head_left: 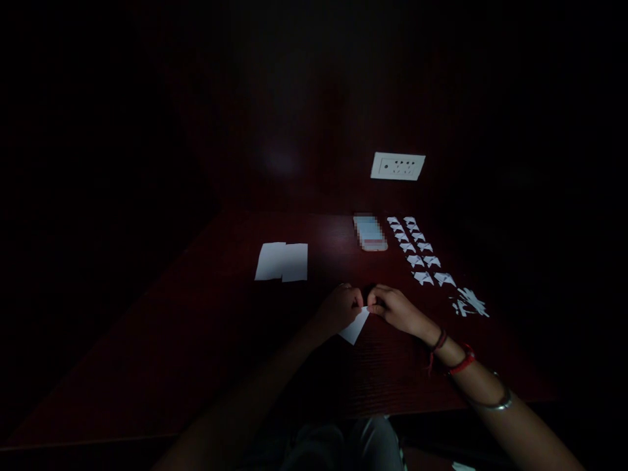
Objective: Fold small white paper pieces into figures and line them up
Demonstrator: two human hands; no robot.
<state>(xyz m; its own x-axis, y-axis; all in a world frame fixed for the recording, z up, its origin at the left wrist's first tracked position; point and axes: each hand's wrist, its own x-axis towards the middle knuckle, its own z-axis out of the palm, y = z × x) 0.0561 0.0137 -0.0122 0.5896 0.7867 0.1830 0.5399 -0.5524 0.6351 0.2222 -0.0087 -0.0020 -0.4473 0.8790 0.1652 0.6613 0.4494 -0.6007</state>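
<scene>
My left hand (341, 306) and my right hand (392, 309) meet over a dark red table (206, 340), both with fingers pinched on the top edge of a small white sheet of paper (355, 327). The sheet hangs down from the pinch toward me. Red bands and a metal bangle circle my right wrist. The light is very dim.
Two white paper sheets (282, 261) lie to the back left. A phone (370, 233) lies behind the hands. Two rows of several small folded paper pieces (417, 252) run to the right, with paper scraps (470, 303) beside them. A white wall socket (397, 166) sits beyond the table.
</scene>
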